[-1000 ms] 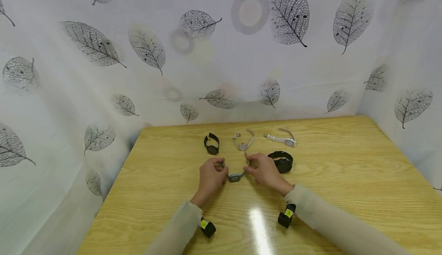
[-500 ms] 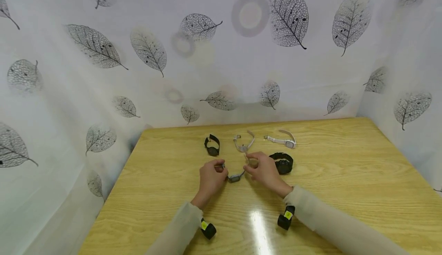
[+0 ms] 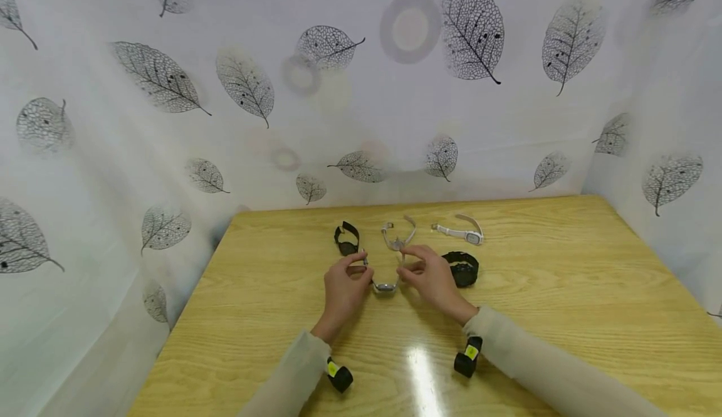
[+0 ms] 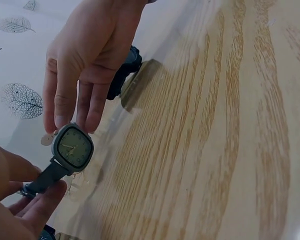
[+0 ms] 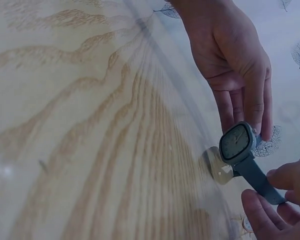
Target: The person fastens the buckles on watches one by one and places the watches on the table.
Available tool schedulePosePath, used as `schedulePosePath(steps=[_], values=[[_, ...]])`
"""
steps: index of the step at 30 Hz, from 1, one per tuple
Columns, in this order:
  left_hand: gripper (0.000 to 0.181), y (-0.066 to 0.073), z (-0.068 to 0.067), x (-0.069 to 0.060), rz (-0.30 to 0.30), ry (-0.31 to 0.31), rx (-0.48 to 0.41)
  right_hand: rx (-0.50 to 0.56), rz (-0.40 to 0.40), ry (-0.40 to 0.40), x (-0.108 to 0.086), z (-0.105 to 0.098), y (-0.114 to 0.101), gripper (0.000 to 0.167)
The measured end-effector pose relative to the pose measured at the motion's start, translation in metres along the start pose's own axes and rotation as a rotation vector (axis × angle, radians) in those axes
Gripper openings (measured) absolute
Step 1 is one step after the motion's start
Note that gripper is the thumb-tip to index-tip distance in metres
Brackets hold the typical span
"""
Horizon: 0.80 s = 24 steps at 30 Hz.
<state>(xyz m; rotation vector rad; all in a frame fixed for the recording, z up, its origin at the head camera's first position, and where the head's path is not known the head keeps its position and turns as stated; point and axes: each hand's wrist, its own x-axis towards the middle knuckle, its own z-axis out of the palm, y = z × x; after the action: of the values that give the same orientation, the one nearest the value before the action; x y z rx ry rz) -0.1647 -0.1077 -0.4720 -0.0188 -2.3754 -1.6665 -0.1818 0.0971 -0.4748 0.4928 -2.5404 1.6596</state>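
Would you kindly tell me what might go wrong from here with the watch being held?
The grey watch is held only by its straps, one pinched by the left hand, one by the right hand, so it might slip if either grip loosens. The right hand is close to a black watch and could knock it. The pale watch just ahead could perhaps be nudged too.

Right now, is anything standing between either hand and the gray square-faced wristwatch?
Nothing visible does: the left hand and right hand both pinch the gray square-faced wristwatch by its strap. The chunky black wristwatch sits on the right hand's outer side, not between.
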Motion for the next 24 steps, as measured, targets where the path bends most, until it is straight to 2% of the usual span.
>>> schedulePosePath(steps=[8,13,17,24], values=[[0.033,-0.002,0.0,0.003,0.045,-0.035,-0.157,0.058,-0.01,0.003,0.0,-0.004,0.001,0.051],[0.034,0.001,-0.001,0.006,0.067,-0.058,-0.263,0.124,-0.011,-0.001,0.001,-0.008,0.003,0.055],[0.035,0.003,-0.001,0.007,0.092,-0.061,-0.283,0.173,-0.027,0.012,0.003,-0.012,0.003,0.053],[0.027,0.001,0.002,0.01,0.138,-0.04,-0.319,0.194,-0.058,0.035,0.004,-0.014,0.002,0.047]])
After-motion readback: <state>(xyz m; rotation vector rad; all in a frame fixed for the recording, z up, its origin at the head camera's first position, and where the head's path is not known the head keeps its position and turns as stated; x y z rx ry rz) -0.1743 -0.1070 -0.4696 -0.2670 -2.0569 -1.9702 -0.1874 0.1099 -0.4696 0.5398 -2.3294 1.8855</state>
